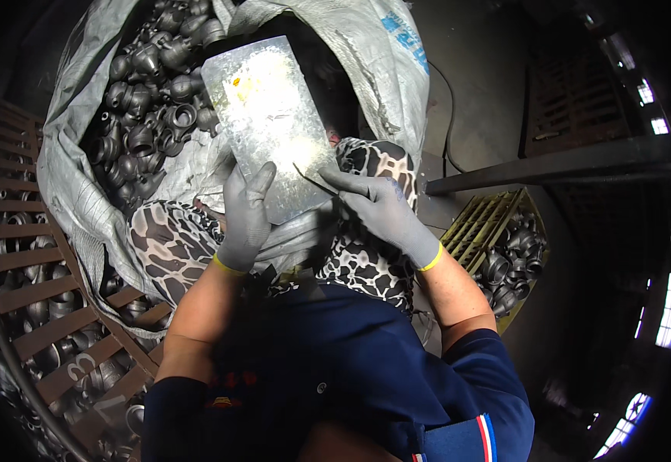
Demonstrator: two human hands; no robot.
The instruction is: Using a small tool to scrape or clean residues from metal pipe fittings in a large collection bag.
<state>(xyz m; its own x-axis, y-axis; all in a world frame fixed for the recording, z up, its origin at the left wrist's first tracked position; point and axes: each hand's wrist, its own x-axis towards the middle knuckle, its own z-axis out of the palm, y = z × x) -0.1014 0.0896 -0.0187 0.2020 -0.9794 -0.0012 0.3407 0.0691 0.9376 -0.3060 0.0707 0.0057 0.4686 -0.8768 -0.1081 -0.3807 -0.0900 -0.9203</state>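
Observation:
A flat rectangular sheet-metal plate (pixel 266 108), silvery and mottled with a small yellow mark, lies tilted above my knees and glares in the light. My left hand (pixel 245 215), in a grey glove with a yellow cuff, grips its near left edge, thumb on top. At the near right corner is my right hand (pixel 382 212), gloved alike, its fingers closed and the index finger reaching onto the plate. A thin dark line runs from those fingertips over the metal; whether it is a slim tool or a shadow I cannot make out.
Beyond the plate, a big white woven sack (pixel 74 154) stands open, holding many dark metal pipe fittings (pixel 143 138). A brown slatted metal crate (pixel 51 296) with more castings is at left. To the right are a yellow crate (pixel 478 223) of fittings, a dark beam (pixel 535 165) and a cable (pixel 451 108).

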